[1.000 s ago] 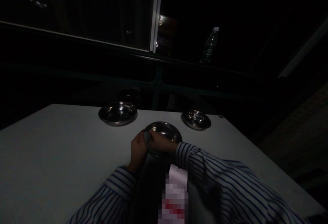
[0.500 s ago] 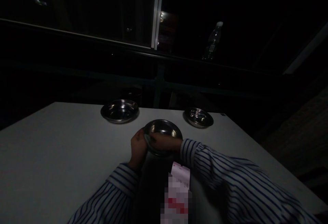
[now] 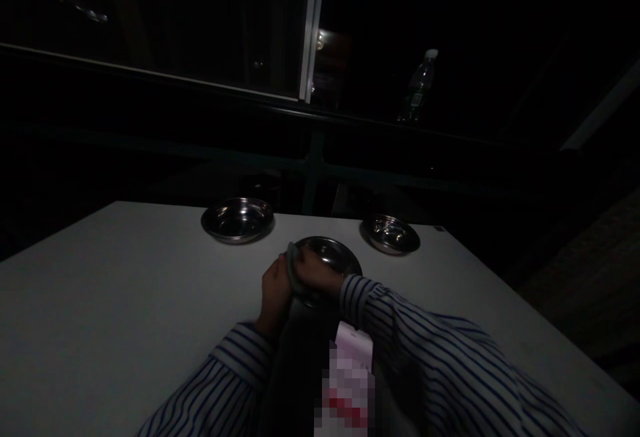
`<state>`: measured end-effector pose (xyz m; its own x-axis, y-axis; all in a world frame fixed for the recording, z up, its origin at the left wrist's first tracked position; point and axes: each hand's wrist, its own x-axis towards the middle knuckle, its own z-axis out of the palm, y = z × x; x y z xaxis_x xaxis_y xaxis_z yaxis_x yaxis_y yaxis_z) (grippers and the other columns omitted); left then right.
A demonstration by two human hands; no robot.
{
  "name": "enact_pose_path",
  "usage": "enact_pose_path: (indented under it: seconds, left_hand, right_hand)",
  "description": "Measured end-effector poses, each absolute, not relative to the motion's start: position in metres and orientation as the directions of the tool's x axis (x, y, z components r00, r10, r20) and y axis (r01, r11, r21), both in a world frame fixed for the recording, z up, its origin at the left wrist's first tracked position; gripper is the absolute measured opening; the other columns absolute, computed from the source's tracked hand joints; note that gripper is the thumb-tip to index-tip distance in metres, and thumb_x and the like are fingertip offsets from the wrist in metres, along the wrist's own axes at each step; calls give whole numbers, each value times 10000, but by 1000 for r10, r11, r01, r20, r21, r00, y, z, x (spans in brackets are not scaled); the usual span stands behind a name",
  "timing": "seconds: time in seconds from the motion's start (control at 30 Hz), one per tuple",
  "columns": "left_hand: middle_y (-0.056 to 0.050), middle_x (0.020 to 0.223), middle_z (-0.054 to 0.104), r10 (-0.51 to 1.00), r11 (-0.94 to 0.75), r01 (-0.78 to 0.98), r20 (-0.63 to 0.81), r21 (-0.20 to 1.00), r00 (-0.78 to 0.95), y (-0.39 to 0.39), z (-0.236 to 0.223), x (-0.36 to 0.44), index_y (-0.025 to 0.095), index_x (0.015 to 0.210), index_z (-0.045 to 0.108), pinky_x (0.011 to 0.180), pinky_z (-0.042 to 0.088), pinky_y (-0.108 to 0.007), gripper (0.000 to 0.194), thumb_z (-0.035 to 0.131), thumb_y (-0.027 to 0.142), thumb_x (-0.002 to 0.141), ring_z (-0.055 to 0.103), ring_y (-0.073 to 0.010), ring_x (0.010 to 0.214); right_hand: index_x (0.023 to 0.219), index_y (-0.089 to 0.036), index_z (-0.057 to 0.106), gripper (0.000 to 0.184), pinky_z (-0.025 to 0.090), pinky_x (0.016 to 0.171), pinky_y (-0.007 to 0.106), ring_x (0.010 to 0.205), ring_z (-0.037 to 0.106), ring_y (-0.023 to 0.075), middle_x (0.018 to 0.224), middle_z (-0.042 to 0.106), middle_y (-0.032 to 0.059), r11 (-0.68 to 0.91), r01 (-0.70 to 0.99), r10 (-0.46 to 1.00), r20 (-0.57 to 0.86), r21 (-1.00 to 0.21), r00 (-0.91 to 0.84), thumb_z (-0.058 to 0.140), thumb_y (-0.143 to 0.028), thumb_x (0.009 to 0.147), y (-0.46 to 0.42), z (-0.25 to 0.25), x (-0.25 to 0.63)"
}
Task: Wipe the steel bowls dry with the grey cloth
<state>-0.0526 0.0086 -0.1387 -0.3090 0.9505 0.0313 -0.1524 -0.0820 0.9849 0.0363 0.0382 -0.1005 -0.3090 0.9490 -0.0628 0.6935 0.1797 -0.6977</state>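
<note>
In the head view, a shiny metal bowl point(image 3: 345, 255) is at the near middle of the white table. My left hand point(image 3: 275, 295) is closed on its left rim. A greyish-green cloth point(image 3: 292, 265) is pressed over that same rim by my right hand point(image 3: 317, 271), which reaches across the bowl from the right. The right fingers are bent round the cloth and slightly blurred. Part of the bowl's inside and near rim is hidden behind my right hand and sleeve.
Two more metal bowls rest at the table's far edge, a left bowl point(image 3: 237, 221) and a smaller right bowl point(image 3: 391, 235). Beyond the white table point(image 3: 165, 290) a plastic bottle point(image 3: 418, 90) stands by the dark window point(image 3: 309, 37). A pale card point(image 3: 354, 343) hangs at my front.
My right hand and the cloth have moved up, from inside the bowl onto its left rim. My left hand keeps its hold. The whole view has shifted slightly.
</note>
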Motion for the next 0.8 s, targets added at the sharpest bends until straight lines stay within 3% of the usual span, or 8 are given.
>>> enact_pose_path:
  seconds: [0.1, 0.23, 0.33, 0.43, 0.53, 0.63, 0.8]
  left_hand:
    - [-106, 815, 691, 947, -57, -139, 9, 989, -321, 8, -135, -53, 127, 808, 657, 688, 461, -306, 467, 438, 536, 763, 618, -196, 741]
    - [-132, 719, 681, 912, 63, -113, -103, 992, -398, 7, -128, -59, 134, 657, 624, 610, 459, -310, 535, 309, 533, 823, 620, -206, 648]
    - [-141, 672, 676, 903, 120, -91, -147, 989, -404, 6, -122, -60, 143, 594, 612, 612, 459, -313, 517, 307, 477, 844, 624, -214, 622]
    - [-137, 676, 683, 906, 122, -67, -139, 990, -400, 4, -117, -59, 148, 622, 626, 628, 460, -307, 448, 351, 425, 842, 630, -220, 649]
    - [-131, 701, 687, 903, 111, -45, -120, 993, -413, 4, -117, -61, 147, 668, 632, 636, 459, -307, 457, 319, 427, 851, 628, -217, 668]
    - [-118, 682, 682, 910, 106, -37, -112, 994, -400, 4, -119, -62, 143, 681, 635, 626, 460, -313, 510, 278, 464, 852, 623, -212, 641]
    - [-111, 674, 673, 920, 72, -16, -72, 997, -385, 4, -119, -59, 157, 632, 606, 628, 450, -308, 459, 312, 437, 847, 613, -206, 637]
  right_hand:
    - [1136, -63, 438, 345, 442, 806, 335, 1010, 573, 225, 1125, 554, 214, 96, 709, 978, -64, -699, -196, 253, -262, 923, 43, -98, 25]
    - [1082, -131, 493, 286, 441, 799, 305, 967, 592, 215, 1064, 609, 140, 161, 688, 945, -91, -708, -315, 435, -311, 867, 32, -96, 22]
    - [1047, -139, 504, 266, 448, 779, 292, 942, 600, 205, 1045, 619, 128, 164, 688, 934, -114, -706, -340, 417, -320, 873, 27, -96, 25]
    - [1118, -107, 447, 325, 439, 812, 322, 1010, 574, 217, 1123, 570, 181, 123, 714, 957, -108, -689, -270, 319, -318, 906, 27, -94, 24]
    - [1139, -110, 440, 323, 417, 861, 313, 1069, 546, 211, 1188, 539, 180, 175, 711, 943, -93, -681, -321, 354, -305, 895, 26, -92, 22]
    - [1079, -120, 492, 310, 437, 822, 312, 1006, 582, 224, 1116, 594, 161, 211, 713, 917, -117, -669, -381, 406, -337, 875, 24, -90, 23]
    - [1122, -51, 433, 344, 428, 823, 344, 1048, 555, 252, 1156, 542, 238, 197, 762, 942, -97, -617, -322, 306, -288, 906, 29, -87, 24]
